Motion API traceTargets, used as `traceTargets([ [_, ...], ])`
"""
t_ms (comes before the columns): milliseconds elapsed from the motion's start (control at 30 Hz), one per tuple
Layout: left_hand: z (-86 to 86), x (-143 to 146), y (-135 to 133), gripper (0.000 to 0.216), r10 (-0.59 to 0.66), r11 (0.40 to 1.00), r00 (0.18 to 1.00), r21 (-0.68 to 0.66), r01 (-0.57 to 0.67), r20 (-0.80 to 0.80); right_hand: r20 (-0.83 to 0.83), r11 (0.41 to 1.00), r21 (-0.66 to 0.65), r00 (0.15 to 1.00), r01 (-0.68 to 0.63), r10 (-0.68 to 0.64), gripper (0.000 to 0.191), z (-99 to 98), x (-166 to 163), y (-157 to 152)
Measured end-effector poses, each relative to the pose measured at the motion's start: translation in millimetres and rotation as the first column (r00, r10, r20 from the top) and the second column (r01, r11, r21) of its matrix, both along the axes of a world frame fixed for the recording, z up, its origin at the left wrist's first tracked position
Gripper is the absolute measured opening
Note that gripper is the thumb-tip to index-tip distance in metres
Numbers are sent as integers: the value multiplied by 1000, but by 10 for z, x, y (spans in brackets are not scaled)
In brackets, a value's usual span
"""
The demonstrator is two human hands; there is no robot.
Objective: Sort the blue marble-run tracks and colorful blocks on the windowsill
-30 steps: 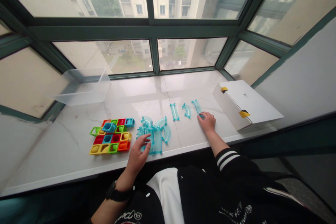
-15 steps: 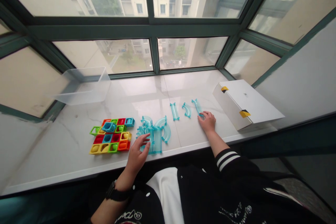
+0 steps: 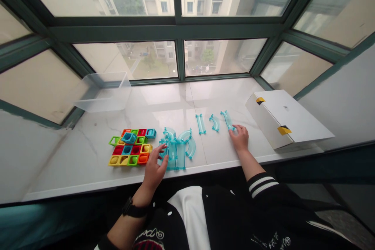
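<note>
My right hand (image 3: 239, 139) has thumb and fingertips closed around the near end of a wavy translucent blue track piece (image 3: 226, 118) lying on the sill. To its left lie a curved track piece (image 3: 215, 122) and a straight track piece (image 3: 200, 124), apart from each other. My left hand (image 3: 156, 165) hovers at the left edge of a pile of blue track pieces (image 3: 181, 152), fingers apart and holding nothing visible; it hides part of the pile. Beyond that hand sits a block of colourful cube pieces (image 3: 127, 150) in rows, with a blue cube (image 3: 129, 137) stacked on top.
A clear plastic bin (image 3: 109, 97) stands at the back left by the window. On the right, a white box (image 3: 288, 115) with yellow-and-black tape tabs reaches toward the sill's front edge. The marble-look sill (image 3: 158, 103) ends at the window frame behind.
The camera view has turned slightly, so everything sits further right. My left hand has drawn a little leftward relative to the track pile. My right hand stays at the wavy piece.
</note>
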State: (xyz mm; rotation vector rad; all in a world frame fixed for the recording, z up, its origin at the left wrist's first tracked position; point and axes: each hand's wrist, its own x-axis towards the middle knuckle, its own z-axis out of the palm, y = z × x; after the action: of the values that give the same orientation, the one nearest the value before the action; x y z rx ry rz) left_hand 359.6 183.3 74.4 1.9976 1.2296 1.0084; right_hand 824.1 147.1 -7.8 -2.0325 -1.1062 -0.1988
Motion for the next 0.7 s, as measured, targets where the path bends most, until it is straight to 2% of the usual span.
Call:
traceTargets([
  [100, -1, -6, -5, 44, 16, 1000, 1000, 5, -16, -4, -33, 986, 163, 999, 22, -17, 37, 75, -72, -78],
  [167, 4, -3, -12, 40, 15, 1000, 1000, 26, -14, -28, -102, 979, 206, 995, -3, 24, 35, 156, -225, -153],
  [267, 17, 12, -23, 33, 1, 996, 996, 90, 7, -92, -214, 961, 151, 942, -231, 260, 27, 315, -608, -256],
  [333, 30, 30, -30, 31, -18, 993, 993, 117, 32, -120, -272, 883, 84, 842, -461, 466, 23, 428, -906, -296],
  [400, 44, 50, -36, 30, -42, 991, 991, 123, 58, -126, -346, 751, 0, 704, -661, 620, 25, 525, -1183, -303],
  [467, 53, 69, -46, 31, -60, 990, 991, 118, 74, -122, -398, 609, -98, 591, -787, 701, 30, 596, -1409, -284],
  [500, 53, 77, -54, 31, -67, 990, 990, 117, 81, -120, -409, 560, -147, 566, -815, 716, 33, 620, -1499, -268],
  [567, 45, 94, -75, 32, -86, 986, 988, 128, 102, -128, -406, 506, -248, 563, -826, 720, 40, 648, -1632, -230],
  [700, 20, 137, -120, 33, -155, 966, 973, 181, 185, -170, -361, 479, -378, 603, -792, 712, 42, 643, -1760, -175],
])
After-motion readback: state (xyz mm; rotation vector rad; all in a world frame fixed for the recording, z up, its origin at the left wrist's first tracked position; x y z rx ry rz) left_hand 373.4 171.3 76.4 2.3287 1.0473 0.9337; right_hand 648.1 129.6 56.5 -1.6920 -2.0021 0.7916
